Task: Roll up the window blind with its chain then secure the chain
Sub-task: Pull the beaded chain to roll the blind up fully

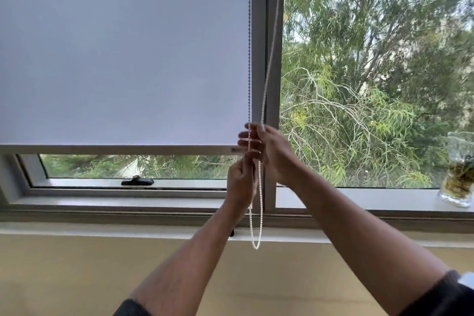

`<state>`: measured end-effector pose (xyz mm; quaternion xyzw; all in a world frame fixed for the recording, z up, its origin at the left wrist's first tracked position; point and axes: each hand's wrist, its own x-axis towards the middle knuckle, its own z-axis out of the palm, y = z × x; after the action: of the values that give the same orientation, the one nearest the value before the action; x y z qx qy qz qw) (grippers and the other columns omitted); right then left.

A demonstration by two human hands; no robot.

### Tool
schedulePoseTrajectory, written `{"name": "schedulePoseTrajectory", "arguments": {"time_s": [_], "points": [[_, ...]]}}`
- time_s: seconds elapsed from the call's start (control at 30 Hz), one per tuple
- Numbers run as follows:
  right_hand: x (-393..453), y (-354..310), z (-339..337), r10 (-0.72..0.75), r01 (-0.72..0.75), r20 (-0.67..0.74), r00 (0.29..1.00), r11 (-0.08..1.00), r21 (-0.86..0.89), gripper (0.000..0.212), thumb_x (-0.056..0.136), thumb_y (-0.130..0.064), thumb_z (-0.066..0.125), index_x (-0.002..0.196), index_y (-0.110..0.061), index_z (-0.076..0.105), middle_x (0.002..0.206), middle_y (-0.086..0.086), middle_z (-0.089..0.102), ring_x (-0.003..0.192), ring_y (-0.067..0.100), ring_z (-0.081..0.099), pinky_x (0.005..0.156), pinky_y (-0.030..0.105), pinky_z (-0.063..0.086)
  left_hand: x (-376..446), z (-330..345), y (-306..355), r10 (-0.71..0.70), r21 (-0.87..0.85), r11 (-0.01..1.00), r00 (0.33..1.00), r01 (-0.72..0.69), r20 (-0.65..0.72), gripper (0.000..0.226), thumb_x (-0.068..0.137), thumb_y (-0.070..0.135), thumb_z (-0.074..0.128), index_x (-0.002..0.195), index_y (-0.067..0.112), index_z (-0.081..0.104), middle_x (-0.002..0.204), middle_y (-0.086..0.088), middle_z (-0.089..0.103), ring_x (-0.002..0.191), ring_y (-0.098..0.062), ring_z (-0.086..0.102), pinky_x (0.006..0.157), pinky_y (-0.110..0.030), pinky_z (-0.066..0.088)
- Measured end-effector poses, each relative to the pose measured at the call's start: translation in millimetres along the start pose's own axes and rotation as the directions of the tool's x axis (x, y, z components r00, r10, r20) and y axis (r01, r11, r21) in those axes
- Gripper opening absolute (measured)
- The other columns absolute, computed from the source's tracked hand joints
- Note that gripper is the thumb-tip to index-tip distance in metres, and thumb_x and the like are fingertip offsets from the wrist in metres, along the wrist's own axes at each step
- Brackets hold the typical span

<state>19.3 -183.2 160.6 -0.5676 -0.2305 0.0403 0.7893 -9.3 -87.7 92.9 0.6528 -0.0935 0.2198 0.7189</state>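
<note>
A white roller blind (123,54) covers most of the left window pane, and its bottom rail (115,149) hangs a little above the sill. A white bead chain (259,213) runs down along the blind's right edge and loops below both hands. My right hand (266,149) is the upper one, with fingers curled around the two chain strands near the rail's end. My left hand (241,182) sits just below it, closed on the left strand. A small dark chain clip (232,233) sticks out under the sill, below my left wrist.
A grey window mullion (273,84) stands right behind the chain. A black window latch (137,181) sits on the lower left frame. A glass vase (459,169) stands on the sill at the far right. Trees fill the uncovered right pane.
</note>
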Motion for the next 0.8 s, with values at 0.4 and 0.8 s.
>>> {"name": "schedulePoseTrajectory", "arguments": {"time_s": [0.4,0.8], "points": [[9.5,0.2,26.9,-0.443,0.41,-0.026,0.896,0.849,-0.333,0.033,0.108,0.0,0.038,0.087,-0.02,0.054,0.055,-0.01,0.041,0.048,0.003,0.033,0.048,0.016,0.031,-12.8,-10.2,-44.8,-0.18,0.067,0.983,0.976,0.173,0.118,0.044,0.103,0.044,0.04,0.065,0.019,0.042,0.051,0.002,0.033,0.039,-0.009,0.029,0.042,-0.026,0.021],[6.8,9.0,28.0,-0.509,0.46,0.033,0.86,0.745,-0.483,0.021,0.102,-0.006,0.046,0.088,-0.019,0.057,0.074,0.002,0.056,0.067,0.021,0.052,0.06,0.049,0.051,49.3,-13.5,80.9,0.089,-0.03,0.996,0.992,-0.086,0.093,0.059,0.106,0.05,0.022,0.087,0.023,0.07,0.071,0.008,0.068,0.07,-0.007,0.066,0.064,-0.026,0.054]]}}
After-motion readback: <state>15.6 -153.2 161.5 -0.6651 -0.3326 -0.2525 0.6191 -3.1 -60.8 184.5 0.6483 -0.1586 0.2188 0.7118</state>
